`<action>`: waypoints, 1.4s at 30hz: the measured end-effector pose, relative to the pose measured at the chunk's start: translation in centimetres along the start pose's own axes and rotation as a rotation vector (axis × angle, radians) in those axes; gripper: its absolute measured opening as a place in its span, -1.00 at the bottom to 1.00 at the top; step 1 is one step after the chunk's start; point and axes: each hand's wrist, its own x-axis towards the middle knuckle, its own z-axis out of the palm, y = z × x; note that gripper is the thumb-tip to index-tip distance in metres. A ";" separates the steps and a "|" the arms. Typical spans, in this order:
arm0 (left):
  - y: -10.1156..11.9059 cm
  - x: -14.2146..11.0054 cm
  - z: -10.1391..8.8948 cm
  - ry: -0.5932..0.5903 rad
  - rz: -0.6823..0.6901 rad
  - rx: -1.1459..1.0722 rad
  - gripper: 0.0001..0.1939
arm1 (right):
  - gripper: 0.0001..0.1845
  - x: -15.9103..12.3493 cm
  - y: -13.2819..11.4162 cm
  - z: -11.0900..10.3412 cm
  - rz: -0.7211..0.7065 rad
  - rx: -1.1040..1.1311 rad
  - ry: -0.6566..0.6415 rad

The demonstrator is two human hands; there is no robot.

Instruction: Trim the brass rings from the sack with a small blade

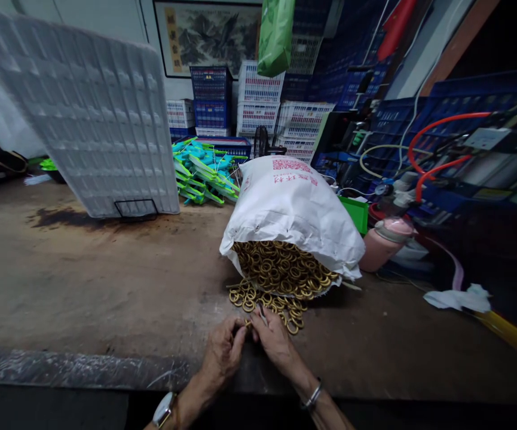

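Observation:
A white woven sack (291,206) lies on its side on the workbench, its mouth facing me. Brass-coloured rings (280,266) fill the opening, and a loose pile of rings (290,316) has spilled in front of it. At the near edge of that pile, my left hand (223,349) pinches one ring (247,323) between thumb and fingers. My right hand (278,346) is closed close beside it, around a small dark, slim tool (262,314) whose kind I cannot make out. Both hands meet at the ring, so the fingertips partly hide it.
A ribbed translucent plastic panel (119,119) stands upright at the left in a black wire stand (136,209). Turquoise and green plastic pieces (207,170) are heaped behind the sack. To the right are a pink bottle (386,242), red air hoses (437,125) and a white cloth (459,297).

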 end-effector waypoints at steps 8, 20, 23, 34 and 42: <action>-1.2 -0.3 0.5 0.108 -0.077 -0.109 -0.83 | -0.66 0.0 0.1 0.4 0.010 0.031 -0.006; 0.3 0.0 -0.2 -0.144 -0.385 -0.343 -0.71 | -0.68 -0.1 0.0 1.0 -0.059 -0.092 0.054; 0.3 0.0 -0.3 -0.185 -0.481 -0.423 -0.66 | -0.68 -0.1 0.1 0.9 -0.073 -0.139 0.057; 0.3 -0.5 -0.3 -0.120 -0.460 -0.522 -0.64 | -0.63 -1.7 -0.9 0.3 -0.052 -0.727 -0.145; 0.5 -0.5 -0.4 -0.095 -0.402 -0.450 -0.60 | -0.57 -1.7 -0.8 0.6 -0.034 -0.800 -0.155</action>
